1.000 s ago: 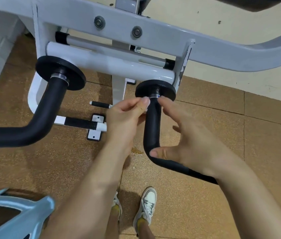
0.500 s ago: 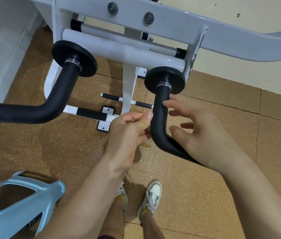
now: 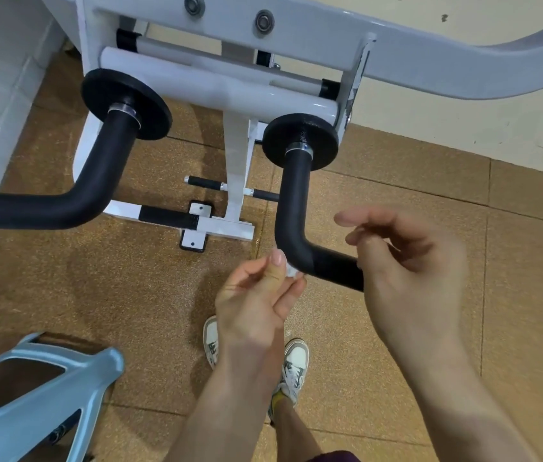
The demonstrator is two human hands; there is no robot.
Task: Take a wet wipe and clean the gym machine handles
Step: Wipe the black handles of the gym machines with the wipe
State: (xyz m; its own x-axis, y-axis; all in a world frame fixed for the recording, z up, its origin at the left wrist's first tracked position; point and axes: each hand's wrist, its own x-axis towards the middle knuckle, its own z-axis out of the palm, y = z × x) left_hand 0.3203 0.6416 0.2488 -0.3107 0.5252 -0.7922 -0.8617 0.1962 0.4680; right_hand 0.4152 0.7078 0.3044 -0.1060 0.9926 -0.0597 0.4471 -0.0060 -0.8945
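Now the right hand (image 3: pixel 407 261) had come off the right-side handle (image 3: pixel 292 201), which its fingers had touched half a second before. It hung blurred just right of it, fingers loosely curled and holding nothing. The left hand (image 3: pixel 256 298) had dropped nearer, to the handle's bend, with thumb and forefinger pinching a small white wet wipe (image 3: pixel 292 271) right against the bend's near edge.

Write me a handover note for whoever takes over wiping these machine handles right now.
Left hand pinches the balled wet wipe at the bend of the right handle.
Right hand hovers beside that handle, loosely curled, holding nothing.
Neither hand touches the left handle.
Done: wet wipe taken and brought to the right handle.
Left: wiped extent cannot be told; finish the right handle, then the left handle.
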